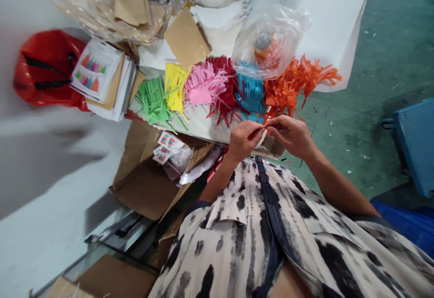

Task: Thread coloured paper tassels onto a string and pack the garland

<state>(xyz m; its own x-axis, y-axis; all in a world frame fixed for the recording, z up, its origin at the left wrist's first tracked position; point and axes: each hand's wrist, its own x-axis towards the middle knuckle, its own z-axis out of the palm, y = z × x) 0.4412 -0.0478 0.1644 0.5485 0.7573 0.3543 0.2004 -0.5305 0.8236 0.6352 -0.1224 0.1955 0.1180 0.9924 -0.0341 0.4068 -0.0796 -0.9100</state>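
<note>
My left hand (244,139) and my right hand (290,136) meet at the table's near edge, fingertips pinched together. Between them is a thin piece of orange tissue paper (265,128), mostly hidden by the fingers. Just beyond lies a pile of orange paper fringe (288,87). To its left, fringed bundles run in a row: blue (250,92), dark red (228,108), pink (205,83), yellow (175,85) and green (152,99).
A transparent plastic bag (271,51) with orange scraps rests behind the blue bundle. Printed cards (96,69) are stacked by a red bag (44,69) at left. An open cardboard box (142,189) stands below the table edge. A blue case (415,139) is at right.
</note>
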